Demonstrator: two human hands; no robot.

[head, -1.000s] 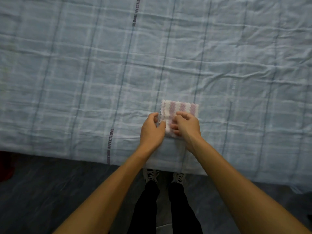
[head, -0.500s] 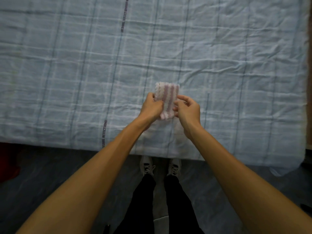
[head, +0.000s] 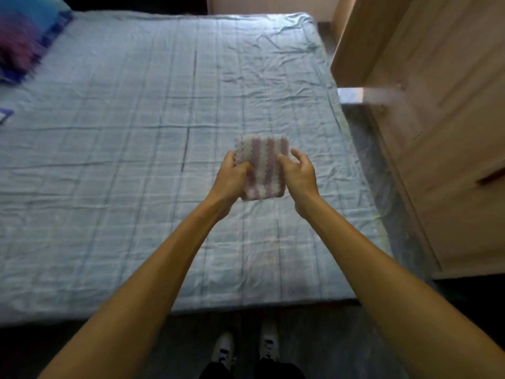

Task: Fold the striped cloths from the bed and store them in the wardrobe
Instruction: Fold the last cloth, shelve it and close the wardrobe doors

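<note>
A folded cloth with purple and white stripes is held up in the air above the bed. My left hand grips its left edge, thumb on top. My right hand grips its right edge with the thumb on the cloth's face and the fingers curled behind. The light wooden wardrobe stands to the right of the bed, its doors appearing closed.
The bed carries a wrinkled pale blue checked sheet. A blue and purple pillow lies at its far left corner. A narrow strip of floor runs between bed and wardrobe. My shoes stand on the dark floor by the bed's near edge.
Both hands lifted the folded cloth off the sheet and raised it. My view swung up and right, bringing the wardrobe and pillow into sight.
</note>
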